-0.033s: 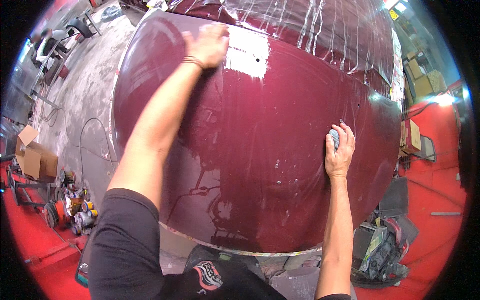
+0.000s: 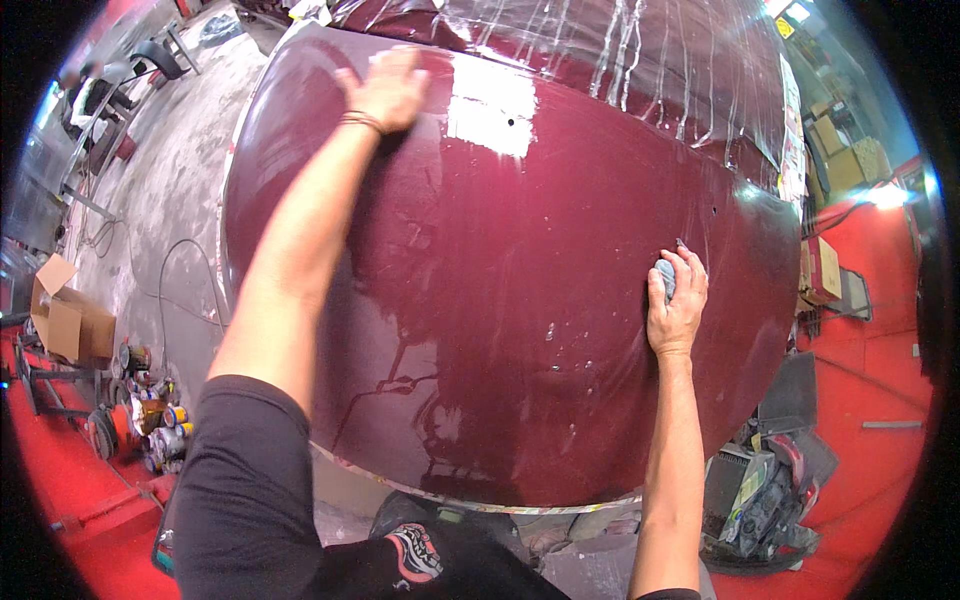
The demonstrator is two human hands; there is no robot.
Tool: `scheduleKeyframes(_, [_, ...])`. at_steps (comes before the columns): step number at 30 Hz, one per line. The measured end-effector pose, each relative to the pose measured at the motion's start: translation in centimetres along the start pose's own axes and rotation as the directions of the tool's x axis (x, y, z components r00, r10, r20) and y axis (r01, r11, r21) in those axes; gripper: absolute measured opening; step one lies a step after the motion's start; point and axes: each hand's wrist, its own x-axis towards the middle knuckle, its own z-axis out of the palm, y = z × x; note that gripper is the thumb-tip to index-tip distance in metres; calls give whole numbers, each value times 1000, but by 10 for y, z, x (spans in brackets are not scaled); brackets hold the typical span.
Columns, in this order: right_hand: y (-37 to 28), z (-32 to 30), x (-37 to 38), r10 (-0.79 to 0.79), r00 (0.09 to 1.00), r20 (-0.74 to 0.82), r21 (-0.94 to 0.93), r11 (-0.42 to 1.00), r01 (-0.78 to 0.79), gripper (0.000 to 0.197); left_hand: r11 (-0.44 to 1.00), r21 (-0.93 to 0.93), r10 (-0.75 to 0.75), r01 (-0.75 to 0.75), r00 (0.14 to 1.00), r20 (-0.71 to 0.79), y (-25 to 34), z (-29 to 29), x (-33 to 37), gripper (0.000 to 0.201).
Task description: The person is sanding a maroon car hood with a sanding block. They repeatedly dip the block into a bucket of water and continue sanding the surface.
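A wet, glossy dark-red car hood [image 2: 500, 330] spreads out in front of me. My left hand [image 2: 388, 92] lies flat near its far left edge with the fingers spread, slightly blurred. Whether anything thin is under that palm I cannot tell. On the right half of the hood rests my right hand [image 2: 678, 305], fingers curled round a small grey-blue lump [image 2: 666, 280]. Left of it, water drops dot the paint. A bright white reflection [image 2: 490, 108] shines beside my left hand, with a small dark hole in it.
Plastic sheeting [image 2: 620, 70] streaked with whitish runs covers the car beyond the hood. A cardboard box [image 2: 75, 320] and several paint cans [image 2: 165, 420] stand at the left. Dark car parts [image 2: 765, 500] are piled at the lower right. Another person [image 2: 92, 105] sits far left.
My left hand has slid a short way left over the hood, away from the bright reflection. My right hand keeps its place and its hold on the lump.
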Motion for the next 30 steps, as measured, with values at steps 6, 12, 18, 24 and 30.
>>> scheduleKeyframes(6, [-14, 5, 7, -10, 1000, -11, 20, 1000, 10, 39, 1000, -28, -12, 11, 1000, -12, 31, -5, 0, 60])
scheduleKeyframes(12, [-6, 1, 4, 2, 1000, 7, 12, 1000, -2, 39, 933, 95, 344, -348, 937, 53, 89, 2, -20, 67])
scheduleKeyframes(18, [-14, 5, 8, -27, 999, -18, 53, 998, 28, 40, 996, 58, -73, 75, 997, -37, -9, -4, 23, 66])
scheduleKeyframes(24, [-11, 10, 10, -53, 999, -9, 34, 998, 53, 41, 971, 158, 176, -178, 984, 29, 121, 17, -29, 74])
scheduleKeyframes(30, [-5, 4, 4, -40, 999, -24, 25, 999, 41, 40, 999, 5, 49, -49, 996, -77, 15, 15, -32, 71])
